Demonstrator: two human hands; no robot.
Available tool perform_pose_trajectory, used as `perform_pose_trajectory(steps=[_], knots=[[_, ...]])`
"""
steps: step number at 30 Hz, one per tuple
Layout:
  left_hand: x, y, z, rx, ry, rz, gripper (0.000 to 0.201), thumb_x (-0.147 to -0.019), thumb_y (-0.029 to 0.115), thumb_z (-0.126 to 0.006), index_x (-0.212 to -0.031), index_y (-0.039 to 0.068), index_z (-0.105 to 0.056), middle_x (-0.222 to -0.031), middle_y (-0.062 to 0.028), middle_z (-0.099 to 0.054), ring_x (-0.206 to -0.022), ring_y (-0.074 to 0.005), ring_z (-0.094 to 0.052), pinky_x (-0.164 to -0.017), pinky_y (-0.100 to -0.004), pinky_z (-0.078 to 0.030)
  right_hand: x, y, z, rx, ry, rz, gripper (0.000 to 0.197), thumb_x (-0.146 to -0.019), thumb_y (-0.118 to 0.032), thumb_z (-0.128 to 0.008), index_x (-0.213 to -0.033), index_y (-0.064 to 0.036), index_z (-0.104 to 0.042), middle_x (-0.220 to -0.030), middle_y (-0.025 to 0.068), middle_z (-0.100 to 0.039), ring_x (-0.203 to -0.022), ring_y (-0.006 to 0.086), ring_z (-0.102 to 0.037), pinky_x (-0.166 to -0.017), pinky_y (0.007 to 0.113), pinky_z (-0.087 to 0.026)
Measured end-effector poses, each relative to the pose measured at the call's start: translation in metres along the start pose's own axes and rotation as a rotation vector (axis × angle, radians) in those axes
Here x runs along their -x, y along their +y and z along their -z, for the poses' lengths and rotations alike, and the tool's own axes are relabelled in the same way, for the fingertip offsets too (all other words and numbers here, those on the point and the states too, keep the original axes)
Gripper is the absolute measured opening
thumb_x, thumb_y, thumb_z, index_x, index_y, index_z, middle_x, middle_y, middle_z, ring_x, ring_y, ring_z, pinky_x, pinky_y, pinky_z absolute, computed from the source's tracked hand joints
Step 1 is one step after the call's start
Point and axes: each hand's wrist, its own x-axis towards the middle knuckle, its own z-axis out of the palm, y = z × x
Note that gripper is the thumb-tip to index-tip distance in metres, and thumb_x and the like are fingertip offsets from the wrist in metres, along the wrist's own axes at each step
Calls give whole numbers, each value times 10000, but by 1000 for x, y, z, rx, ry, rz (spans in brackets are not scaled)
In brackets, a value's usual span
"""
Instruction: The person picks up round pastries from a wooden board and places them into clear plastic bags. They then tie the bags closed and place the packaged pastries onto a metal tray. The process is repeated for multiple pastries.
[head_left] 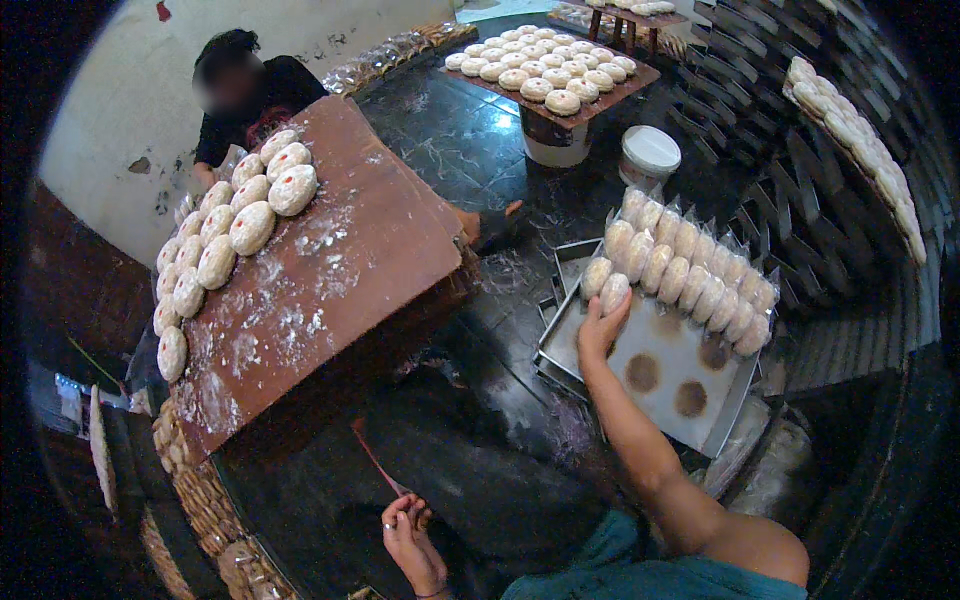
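Observation:
My right hand [604,326] reaches over a metal tray [650,405] and its fingers are closed around a pale, floury bun [614,292]. Rows of similar buns in clear wrapping [690,270] fill the tray's far side, just beyond that hand. Another bun [597,275] rests right beside the gripped one. Low in the middle, my left hand [411,545] pinches the near end of a thin, reddish stick [376,457], which points up and away to the left. What the stick is exactly cannot be made out.
At left, a brown board [350,240] dusted with flour bears buns with red dots [235,210]; a person [250,95] sits behind it. Farther off, more buns cover another board [645,78] on a bucket. A lidded white tub [650,152] stands near stacked metal trays [790,200].

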Motion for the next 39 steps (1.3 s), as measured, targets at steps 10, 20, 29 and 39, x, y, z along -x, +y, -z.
perform_pose_trajectory(steps=[10,20,29,39], knots=[[-9,5,59,8,101,-1,203,-912,189,-479,-1043,38,-517,-1018,-86,-565,-918,-191,-564,-795,-314,-456,-14,21,-33,116,12,117,788,-801,-189,-597,-1402,2,-124,-1441,246,-155,-1332,383,-154,-1096,441,-105],[4,-11,246,-160,129,-174,158,-883,71,-506,-1013,1,-561,-1032,-85,-561,-950,-149,-537,-831,-255,-429,235,-191,68,-291,-841,663,478,-838,-193,-587,-1240,5,-420,-1285,163,-430,-1181,270,-418,-1011,365,-304],[-4,-70,314,113,199,-183,253,-835,75,-588,-1076,24,-532,-1090,-134,-520,-1000,-176,-507,-859,-294,-406,561,-10,-143,555,-2190,599,378,-794,-331,-628,-960,9,-605,-872,130,-622,-818,208,-597,-726,347,-467],[-70,-155,346,155,709,-1090,128,-793,-160,-515,-898,-98,-552,-949,-270,-514,-830,-333,-577,-731,-441,-506,709,159,-193,828,-1383,1309,386,-731,-359,-624,-954,-46,-579,-959,151,-545,-888,325,-531,-688,452,-473]])
